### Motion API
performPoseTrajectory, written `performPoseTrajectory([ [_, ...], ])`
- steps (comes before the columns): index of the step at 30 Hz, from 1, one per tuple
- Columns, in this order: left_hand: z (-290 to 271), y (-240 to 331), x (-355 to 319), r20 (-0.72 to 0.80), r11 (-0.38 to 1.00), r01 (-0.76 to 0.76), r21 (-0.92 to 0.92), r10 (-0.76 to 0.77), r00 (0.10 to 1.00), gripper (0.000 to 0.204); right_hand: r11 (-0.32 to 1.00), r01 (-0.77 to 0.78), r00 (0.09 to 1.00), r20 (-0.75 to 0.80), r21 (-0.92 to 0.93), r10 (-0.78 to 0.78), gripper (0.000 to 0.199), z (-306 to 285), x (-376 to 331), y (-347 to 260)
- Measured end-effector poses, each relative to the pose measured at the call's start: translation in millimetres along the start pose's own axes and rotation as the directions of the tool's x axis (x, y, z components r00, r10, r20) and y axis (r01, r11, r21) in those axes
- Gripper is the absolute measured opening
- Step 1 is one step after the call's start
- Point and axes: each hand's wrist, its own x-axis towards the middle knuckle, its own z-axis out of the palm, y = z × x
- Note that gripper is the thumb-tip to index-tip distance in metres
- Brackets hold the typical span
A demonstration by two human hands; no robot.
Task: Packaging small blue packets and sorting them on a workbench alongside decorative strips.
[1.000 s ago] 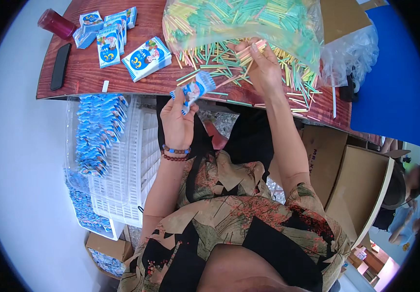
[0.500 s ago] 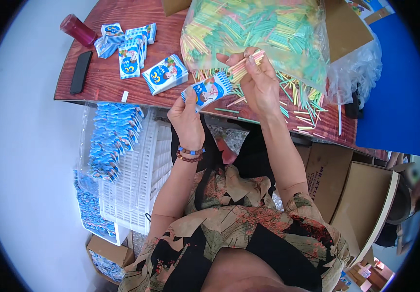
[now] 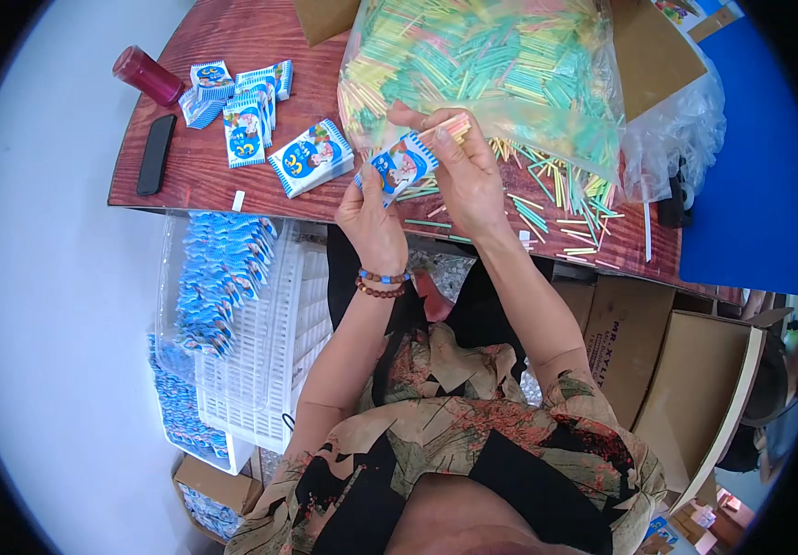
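Left hand (image 3: 373, 228): pinching small blue-and-white film packet (image 3: 397, 170) above red-brown wood-grain table (image 3: 203, 178) | Right hand (image 3: 475, 190): closed round thin pink-and-yellow sticks (image 3: 455, 127) at packet's upper end; whether inserted, cannot tell | Apparently done: blue-and-white packet rows (image 3: 218, 268) below table | Remaining: pastel sticks heaped in clear plastic bag (image 3: 576, 148)

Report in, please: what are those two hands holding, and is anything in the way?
Left hand gripping blue-and-white packet. Right hand holding stick bundle near packet's upper end. Loose sticks on tabletop, apparently blocking neither hand.
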Motion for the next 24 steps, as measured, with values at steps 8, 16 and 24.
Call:
performPoseTrajectory([
  [8,2.6,-6.8,8.2,0.015,0.975,0.131,-0.180,-0.130,0.991,0.021,0.996,-0.038,0.999,0.040,0.084,0.034,0.044,5.3,7.6,-7.7],
  [16,-5.8,-5.3,14.7,0.258,0.865,0.325,-0.383,-0.237,0.937,0.029,0.999,-0.035,0.994,0.105,0.035,0.031,0.049,16.1,16.1,-9.1],
  [24,-23.5,7.4,22.8,0.300,0.703,0.392,-0.593,-0.260,0.918,0.035,0.991,0.113,0.993,0.030,0.075,-0.116,0.044,34.1,34.4,-21.4],
])
